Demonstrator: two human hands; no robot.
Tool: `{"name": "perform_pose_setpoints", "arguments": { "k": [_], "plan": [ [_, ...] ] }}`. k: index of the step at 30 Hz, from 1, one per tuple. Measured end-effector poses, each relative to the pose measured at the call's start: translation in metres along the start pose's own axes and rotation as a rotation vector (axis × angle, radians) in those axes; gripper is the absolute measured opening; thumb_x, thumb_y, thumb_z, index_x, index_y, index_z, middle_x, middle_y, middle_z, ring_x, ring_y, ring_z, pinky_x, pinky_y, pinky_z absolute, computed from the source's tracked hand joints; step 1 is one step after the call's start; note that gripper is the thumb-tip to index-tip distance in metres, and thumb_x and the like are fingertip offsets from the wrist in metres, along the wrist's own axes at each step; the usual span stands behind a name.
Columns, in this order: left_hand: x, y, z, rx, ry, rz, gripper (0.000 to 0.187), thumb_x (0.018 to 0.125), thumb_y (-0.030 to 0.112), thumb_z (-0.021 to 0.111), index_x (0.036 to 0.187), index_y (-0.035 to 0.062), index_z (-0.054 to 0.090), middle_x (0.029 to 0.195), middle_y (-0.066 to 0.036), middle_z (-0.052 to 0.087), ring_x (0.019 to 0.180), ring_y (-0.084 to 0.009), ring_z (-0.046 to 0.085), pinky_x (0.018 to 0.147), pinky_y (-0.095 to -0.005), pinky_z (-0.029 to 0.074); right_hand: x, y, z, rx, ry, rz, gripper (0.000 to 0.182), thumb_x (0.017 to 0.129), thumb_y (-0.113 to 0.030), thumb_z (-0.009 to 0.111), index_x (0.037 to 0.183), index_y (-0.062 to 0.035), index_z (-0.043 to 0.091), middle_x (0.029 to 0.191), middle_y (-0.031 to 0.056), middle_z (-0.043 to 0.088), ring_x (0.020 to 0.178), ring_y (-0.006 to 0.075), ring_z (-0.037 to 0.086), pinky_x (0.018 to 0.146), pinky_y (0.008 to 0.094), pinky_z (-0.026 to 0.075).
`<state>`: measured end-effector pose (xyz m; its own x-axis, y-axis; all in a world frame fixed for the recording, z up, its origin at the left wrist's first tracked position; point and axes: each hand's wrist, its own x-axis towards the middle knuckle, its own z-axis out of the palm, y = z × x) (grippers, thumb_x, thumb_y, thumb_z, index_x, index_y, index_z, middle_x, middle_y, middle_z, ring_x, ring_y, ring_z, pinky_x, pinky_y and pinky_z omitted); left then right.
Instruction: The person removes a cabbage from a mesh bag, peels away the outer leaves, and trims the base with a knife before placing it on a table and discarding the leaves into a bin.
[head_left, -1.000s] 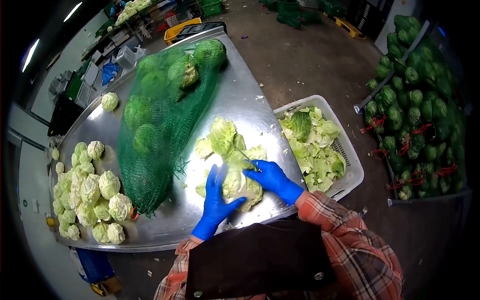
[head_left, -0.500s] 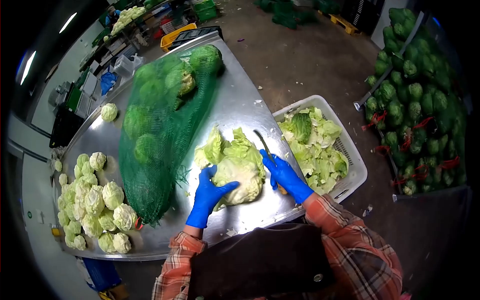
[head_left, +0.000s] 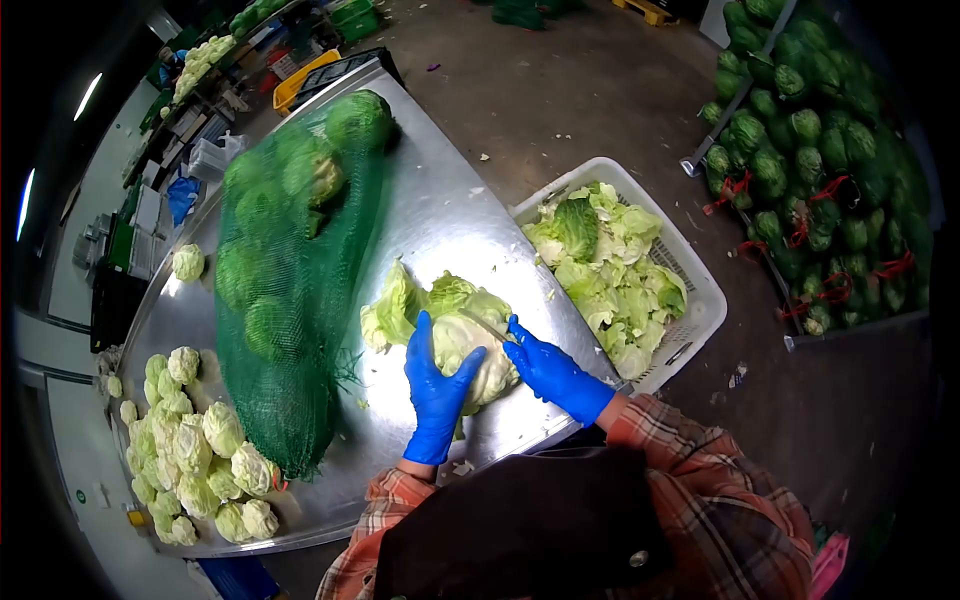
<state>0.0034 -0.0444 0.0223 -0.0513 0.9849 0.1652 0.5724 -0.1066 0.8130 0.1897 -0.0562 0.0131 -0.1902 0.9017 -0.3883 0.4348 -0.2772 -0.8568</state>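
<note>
Just below centre frame, a round, pale-green leafy cabbage [head_left: 482,372] lay between blue-gloved left hand [head_left: 436,388], thumb spread from fingers against it, and blue-gloved right hand [head_left: 556,374], clamped on a thin-bladed knife [head_left: 486,326] slanting upper-left.

Light pools brightest on the worktop [head_left: 430,190], whose bare metal throws back white glare. Left of the worktop, two tube lights [head_left: 88,96] show as blown-out streaks; right of it, the floor [head_left: 620,110] lies dim. Beyond its far end, details turn soft. Wide-angle distortion bows its near edge, and black vignetting swallows the corners.
</note>
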Motion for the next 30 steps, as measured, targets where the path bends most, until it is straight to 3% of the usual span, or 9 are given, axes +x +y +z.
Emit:
{"name": "perform_pose_setpoints", "arguments": {
  "k": [6, 9, 13, 18, 22, 23, 25, 27, 30],
  "plan": [
    [0.015, 0.001, 0.01, -0.039, 0.05, -0.148, 0.083, 0.069, 0.033, 0.082, 0.136, 0.0029, 0.044, 0.119, -0.019, 0.052, 0.11, -0.0313, 0.052, 0.096, -0.0403, 0.041, 0.017, -0.018, -0.024, 0.18, -0.042, 0.11, 0.047, 0.097, -0.049, 0.038, 0.108, -0.0037, 0.048, 0.071, 0.0106, 0.056, 0.043, 0.0153, 0.051, 0.039, 0.0276, 0.044],
    [0.012, -0.013, 0.001, -0.242, 0.024, -0.201, 0.077, 0.074, 0.023, 0.079, 0.138, 0.0012, 0.041, 0.125, -0.018, 0.051, 0.114, -0.0276, 0.051, 0.098, -0.0378, 0.04, 0.05, 0.034, -0.023, 0.333, 0.022, 0.28, 0.049, 0.095, -0.052, 0.04, 0.106, -0.0046, 0.049, 0.071, 0.0093, 0.056, 0.043, 0.0149, 0.051, 0.037, 0.0278, 0.043],
    [-0.006, -0.023, -0.029, -0.576, -0.058, -0.225, 0.068, 0.081, 0.007, 0.066, 0.142, 0.0028, 0.035, 0.142, -0.012, 0.04, 0.128, -0.0228, 0.04, 0.106, -0.034, 0.034, 0.029, -0.001, -0.019, 0.114, -0.021, 0.193, 0.065, 0.091, -0.054, 0.048, 0.132, -0.003, 0.042, 0.078, 0.0121, 0.058, 0.044, 0.0155, 0.052, 0.036, 0.0291, 0.042],
    [-0.032, -0.068, -0.063, -1.029, -0.167, -0.337, 0.075, 0.089, 0.037, 0.055, 0.149, 0.0089, 0.02, 0.147, -0.013, 0.033, 0.132, -0.0256, 0.037, 0.11, -0.04, 0.03, 0.047, 0.041, -0.005, 0.243, 0.135, 0.143, 0.042, 0.089, -0.042, 0.058, 0.108, -0.0048, 0.052, 0.061, 0.0086, 0.055, 0.037, 0.0158, 0.048, 0.034, 0.0285, 0.04],
    [-0.052, -0.087, -0.075, -1.116, -0.113, -0.55, 0.068, 0.09, 0.028, 0.058, 0.146, 0.0071, 0.026, 0.143, -0.014, 0.037, 0.13, -0.0252, 0.039, 0.108, -0.0397, 0.033, 0.031, 0.012, -0.033, 0.379, -0.056, 0.225, 0.061, 0.082, -0.049, 0.067, 0.117, -0.003, 0.049, 0.066, 0.0033, 0.052, 0.046, 0.0107, 0.048, 0.036, 0.0252, 0.038],
    [-0.053, -0.088, -0.069, -0.991, -0.068, -0.508, 0.067, 0.089, 0.023, 0.06, 0.145, 0.006, 0.028, 0.141, -0.014, 0.039, 0.128, -0.0246, 0.041, 0.107, -0.0385, 0.034, 0.03, -0.006, -0.042, 0.169, 0.02, 0.25, 0.063, 0.078, -0.045, 0.073, 0.12, -0.003, 0.049, 0.068, 0.0043, 0.052, 0.049, 0.0133, 0.05, 0.041, 0.0281, 0.042],
    [-0.047, -0.054, -0.062, -0.72, -0.031, -0.433, 0.083, 0.079, 0.014, 0.073, 0.144, 0.0022, 0.024, 0.138, -0.015, 0.04, 0.125, -0.0251, 0.043, 0.106, -0.0365, 0.036, 0.048, 0.016, -0.038, -0.094, 0.421, -0.303, 0.065, 0.076, -0.038, 0.076, 0.124, -0.0027, 0.048, 0.078, 0.0067, 0.057, 0.06, 0.0155, 0.054, 0.055, 0.0303, 0.049],
    [-0.044, -0.052, -0.047, -0.633, -0.059, -0.295, 0.095, 0.071, 0.014, 0.081, 0.145, 0.0017, 0.022, 0.139, -0.016, 0.039, 0.126, -0.0264, 0.042, 0.107, -0.0374, 0.035, 0.048, 0.005, -0.032, -0.082, 0.329, -0.515, 0.071, 0.075, -0.033, 0.078, 0.131, -0.0045, 0.045, 0.097, 0.0113, 0.063, 0.082, 0.0199, 0.062, 0.075, 0.0317, 0.052],
    [-0.044, -0.021, -0.038, -0.532, -0.074, -0.231, 0.107, 0.064, 0.021, 0.087, 0.145, 0.0009, 0.021, 0.141, -0.018, 0.037, 0.127, -0.0272, 0.04, 0.106, -0.0383, 0.036, 0.006, -0.057, -0.021, -0.244, -0.029, -0.462, 0.083, 0.075, -0.041, 0.075, 0.144, -0.018, 0.034, 0.133, 0.0206, 0.05, 0.114, 0.0336, 0.057, 0.094, 0.0375, 0.046]
  ]
}}
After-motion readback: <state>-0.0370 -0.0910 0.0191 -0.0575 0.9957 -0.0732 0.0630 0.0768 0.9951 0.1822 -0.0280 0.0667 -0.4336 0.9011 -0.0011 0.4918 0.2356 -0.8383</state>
